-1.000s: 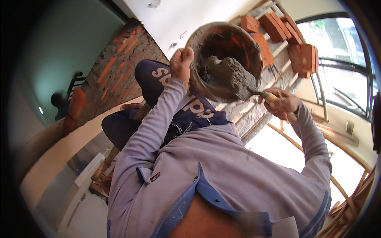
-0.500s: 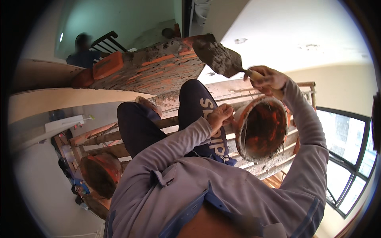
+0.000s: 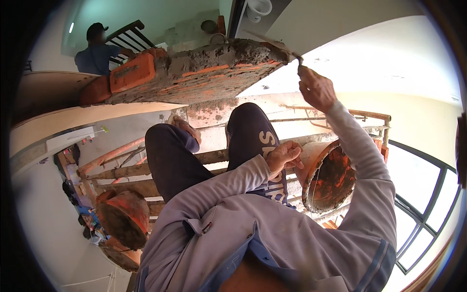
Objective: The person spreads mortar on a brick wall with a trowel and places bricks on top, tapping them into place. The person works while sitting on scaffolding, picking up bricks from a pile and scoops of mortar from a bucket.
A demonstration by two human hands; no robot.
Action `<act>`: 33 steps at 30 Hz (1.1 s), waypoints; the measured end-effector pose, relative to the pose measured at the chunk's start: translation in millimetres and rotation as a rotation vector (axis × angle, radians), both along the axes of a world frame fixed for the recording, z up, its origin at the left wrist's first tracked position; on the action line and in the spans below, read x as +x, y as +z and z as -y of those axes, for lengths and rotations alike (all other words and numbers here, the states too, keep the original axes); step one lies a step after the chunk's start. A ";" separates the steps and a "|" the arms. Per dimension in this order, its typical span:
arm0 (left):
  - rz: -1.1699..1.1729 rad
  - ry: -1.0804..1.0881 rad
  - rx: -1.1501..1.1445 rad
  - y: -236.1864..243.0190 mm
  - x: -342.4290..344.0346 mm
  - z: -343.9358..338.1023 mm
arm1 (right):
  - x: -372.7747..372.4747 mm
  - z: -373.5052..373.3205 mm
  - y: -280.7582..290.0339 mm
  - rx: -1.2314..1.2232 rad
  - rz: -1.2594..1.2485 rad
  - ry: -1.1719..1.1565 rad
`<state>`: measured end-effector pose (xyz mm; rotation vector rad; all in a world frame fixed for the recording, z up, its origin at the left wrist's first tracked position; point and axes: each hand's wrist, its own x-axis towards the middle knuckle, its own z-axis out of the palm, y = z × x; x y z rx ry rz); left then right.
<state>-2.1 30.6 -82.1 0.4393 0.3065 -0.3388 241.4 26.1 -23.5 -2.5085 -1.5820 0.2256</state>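
Observation:
My right hand (image 3: 316,87) is shut on a trowel (image 3: 282,47), its blade at the upper edge of the mortar-smeared brick wall (image 3: 209,70), which holds grey mortar along that edge. My left hand (image 3: 284,156) has curled fingers against the side of a tilted, mortar-crusted bucket (image 3: 335,175); what they hold, if anything, is hidden. The bucket's dark inside shows orange patches. Two orange bricks (image 3: 132,73) form the wall's left end.
My legs bend over wooden scaffold bars (image 3: 116,173). A second stained bucket (image 3: 121,216) sits at lower left. Another person (image 3: 95,61) is beside a dark railing beyond the wall. A window (image 3: 423,194) is at right; a toilet (image 3: 258,9) shows at top.
My right hand has moved from the bucket up to the wall with the loaded trowel. My left hand has dropped lower, and the bucket now appears tipped sideways. The view has swung round.

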 end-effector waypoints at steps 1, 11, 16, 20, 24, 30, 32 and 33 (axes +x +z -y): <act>-0.026 -0.002 -0.035 -0.4 1.1 -0.9 | 1.2 4.9 9.1 -0.006 -0.075 -0.034; 0.017 -0.054 -0.024 -4.2 1.8 4.3 | 21.5 20.8 -80.2 -0.087 -0.370 -0.068; 0.048 -0.026 -0.036 -8.5 -2.8 4.9 | -1.6 18.9 -33.7 -0.178 -0.284 -0.079; 0.121 -0.045 -0.018 -9.1 3.2 8.5 | -28.0 -13.5 54.9 -0.158 0.128 -0.075; 0.127 -0.051 0.015 -13.3 3.1 6.0 | -28.4 -130.3 41.9 -0.588 0.416 -0.013; 0.169 0.013 0.029 -11.3 5.8 0.3 | -51.5 -164.8 37.3 -0.592 0.375 0.188; 0.164 0.021 0.021 -15.8 5.5 1.9 | -52.4 -157.7 34.4 -0.502 0.343 0.215; 0.154 0.016 0.016 -15.7 4.1 1.9 | -51.4 -149.7 32.9 -0.409 0.302 0.230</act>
